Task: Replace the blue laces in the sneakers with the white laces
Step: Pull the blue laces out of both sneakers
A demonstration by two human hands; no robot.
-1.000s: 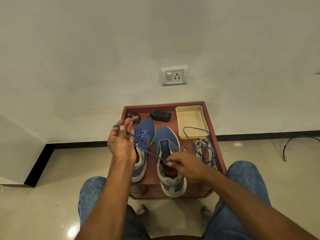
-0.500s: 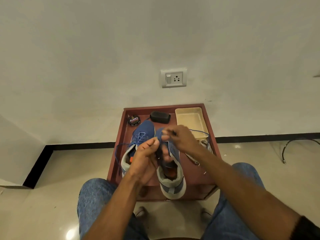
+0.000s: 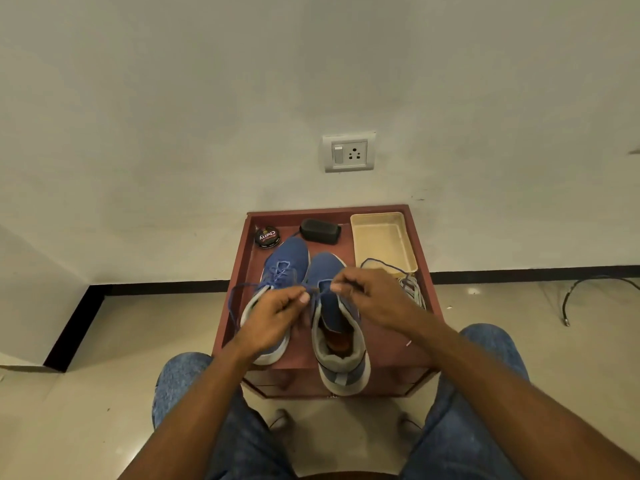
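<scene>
Two blue sneakers stand side by side on a small red-brown table (image 3: 420, 336). The left sneaker (image 3: 284, 261) still carries blue lacing over its tongue. The right sneaker (image 3: 334, 327) shows no lace in its eyelets. My left hand (image 3: 273, 318) pinches a blue lace (image 3: 232, 306), which loops out to the left over the table edge. My right hand (image 3: 372, 299) pinches the same lace a little to the right, above the right sneaker. A bundle of white laces (image 3: 414, 292) lies at the table's right side, with another blue lace (image 3: 375, 262) looped over it.
A cream plastic tray (image 3: 381, 240) sits at the back right of the table, a black brush (image 3: 320, 231) in the back middle and a round shoe-polish tin (image 3: 267, 236) at back left. A wall with a socket (image 3: 349, 152) rises behind. My knees flank the table.
My left hand came down from the upper left to the middle. My right hand rose from the right sneaker's heel. Both hands now meet on the blue lace over the sneakers.
</scene>
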